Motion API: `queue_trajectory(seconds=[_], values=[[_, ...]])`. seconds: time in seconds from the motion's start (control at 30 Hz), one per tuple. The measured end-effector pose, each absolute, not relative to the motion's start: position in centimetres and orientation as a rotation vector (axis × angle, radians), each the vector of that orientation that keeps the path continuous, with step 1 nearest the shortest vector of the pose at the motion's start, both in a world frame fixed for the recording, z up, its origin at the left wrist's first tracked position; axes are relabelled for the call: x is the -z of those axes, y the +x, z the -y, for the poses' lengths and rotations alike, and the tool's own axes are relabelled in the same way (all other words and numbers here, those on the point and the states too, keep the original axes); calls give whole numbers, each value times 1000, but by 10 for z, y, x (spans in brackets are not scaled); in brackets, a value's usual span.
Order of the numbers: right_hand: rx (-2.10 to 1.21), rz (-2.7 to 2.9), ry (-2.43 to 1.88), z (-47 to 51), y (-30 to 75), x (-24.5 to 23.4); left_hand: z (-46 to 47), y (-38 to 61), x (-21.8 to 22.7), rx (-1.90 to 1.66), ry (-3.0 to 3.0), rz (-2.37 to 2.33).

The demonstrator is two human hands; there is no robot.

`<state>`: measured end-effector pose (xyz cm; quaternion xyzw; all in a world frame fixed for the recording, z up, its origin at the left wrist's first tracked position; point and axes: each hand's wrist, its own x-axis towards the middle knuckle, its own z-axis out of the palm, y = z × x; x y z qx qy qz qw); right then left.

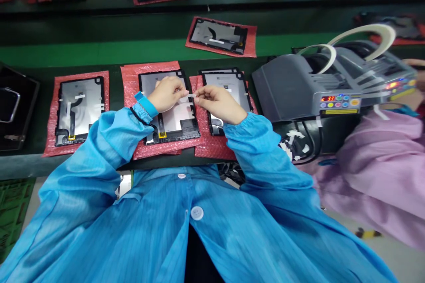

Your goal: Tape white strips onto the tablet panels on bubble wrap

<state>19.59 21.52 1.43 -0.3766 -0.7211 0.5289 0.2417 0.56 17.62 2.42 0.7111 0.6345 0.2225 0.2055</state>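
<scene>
A short strip of whitish tape [191,95] is stretched between my two hands, its ends pinched in the fingertips. My left hand [168,93], with a blue band at the wrist, grips one end. The other end sits between the thumb and finger of my right hand [217,102]. Both hands are over a tablet screen panel [172,124], silver-backed with a black frame, lying on red bubble wrap [154,152]. Under my right hand a second panel [229,80] is partly covered. To the left lies another panel [86,101] with a black flex cable and white tape pieces.
Two grey tape dispensers [288,88] with tape rolls stand at the right, beside a co-worker's pink sleeve [381,163]. Another wrapped panel [219,35] lies farther back. More sit on the upper shelf. A dark tray [20,128] is at far left; tape scraps [295,141] lie by cables.
</scene>
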Motion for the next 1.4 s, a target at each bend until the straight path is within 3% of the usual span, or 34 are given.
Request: queue_trajectory(seconds=[0.7,0.87,1.07,1.2,1.4], values=[[-1285,2062,-1397,-224,172,-9,-171,24,-15,-302,1892,-2065],[-1562,1832,-1594,-218,171,-15,-167,33,-25,-178,1877,-2100],[-2000,1462,-1582,-206,173,-21,-166,14,-27,-373,1800,-2118],[-1925,1407,-1513,-200,169,-23,-135,-47,-24,-706,1603,-2393],[-1797,1444,-1521,-196,160,-27,-82,-80,-5,-704,1264,-2473]])
